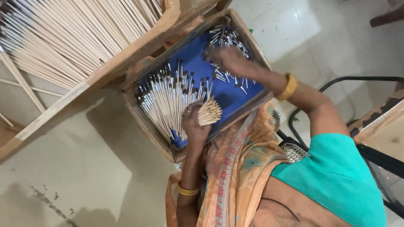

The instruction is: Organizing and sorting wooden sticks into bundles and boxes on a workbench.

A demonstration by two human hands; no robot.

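Note:
A shallow cardboard tray (148, 127) with a blue lining rests on my lap. Inside lie several thin pale sticks with dark tips (166, 98), fanned out in a row. More short sticks (225, 38) are scattered at the tray's far end. My left hand (194, 124) is closed around a small bundle of sticks (210, 112), whose ends point toward the camera, at the tray's near edge. My right hand (229, 61), blurred with motion, reaches over the scattered sticks at the far end, fingers down on the blue lining. I cannot tell whether it holds any.
A wooden frame (105, 69) loaded with several long pale sticks (63, 38) stands at the upper left, touching the tray's corner. A black metal chair frame (357, 78) and wire mesh (294, 152) are on the right. Pale floor (84, 168) lies below.

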